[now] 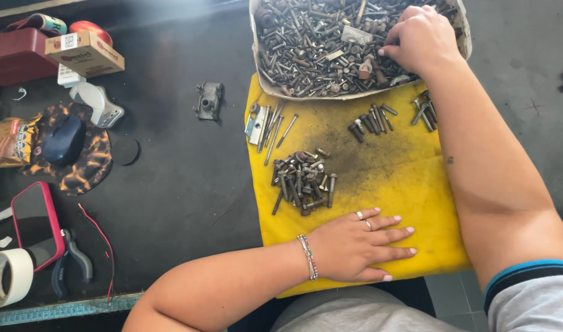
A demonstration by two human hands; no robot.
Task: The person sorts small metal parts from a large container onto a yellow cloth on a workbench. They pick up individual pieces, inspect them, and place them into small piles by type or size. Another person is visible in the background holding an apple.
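- Our right hand [420, 38] reaches into the cardboard box of mixed bolts and nuts [321, 46] at twelve o'clock, fingers curled together with the tips down among the hardware. Whether they pinch a piece we cannot tell; the knuckles hide it.
- The loose fasteners lie directly under and to nine o'clock of those fingertips, long axes pointing every way.
- Our left hand [361, 246] rests flat on the yellow cloth [404, 178] at six o'clock, fingers spread, holding nothing.
- The nearest sorted pile of dark bolts [303, 181] sits just at eleven o'clock of the left hand, mostly running twelve to six.
- The right hand is plainly nearer the box; the left is well apart from it.
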